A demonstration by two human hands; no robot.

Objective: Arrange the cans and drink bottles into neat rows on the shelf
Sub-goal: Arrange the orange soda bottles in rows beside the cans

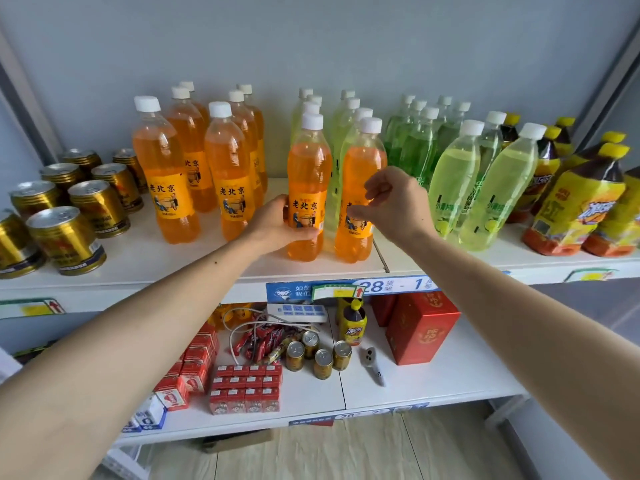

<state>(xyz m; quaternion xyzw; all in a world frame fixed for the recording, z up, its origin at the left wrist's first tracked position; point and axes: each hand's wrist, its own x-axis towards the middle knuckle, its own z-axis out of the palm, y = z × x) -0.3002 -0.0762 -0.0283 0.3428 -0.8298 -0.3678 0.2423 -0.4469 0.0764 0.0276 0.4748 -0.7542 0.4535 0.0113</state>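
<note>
Two orange soda bottles are seen standing upright at the front edge of the upper shelf (138,261), in front of the pale yellow-green bottles. The left one (306,188) is clasped around its label by the left hand (277,223), fingers wrapped behind and thumb across the front. The right orange bottle (360,195) stands just beside it, and the right hand (394,202) is held in front of it with fingers loosely curled and spread apart; whether it touches the bottle cannot be told.

To the left, six more orange bottles (227,171) are set in two rows of three running back toward the wall. Further left, eight gold cans (65,239) can be counted, in rough rows, the leftmost cut by the frame edge. Behind the two front bottles, about eight pale yellow-green bottles (343,133) are lined in two rows; the exact number is hidden. Green bottles (415,140) are grouped to the right, around six caps being visible, with two pale lime bottles (453,178) leaning in front. At the far right, yellow-capped iced tea bottles (581,209) are packed, roughly seven.

On the lower shelf (450,379), four small gold cans (320,355), one tea bottle (353,323), a red box (419,330) and stacked red cartons (246,389) are laid.
</note>
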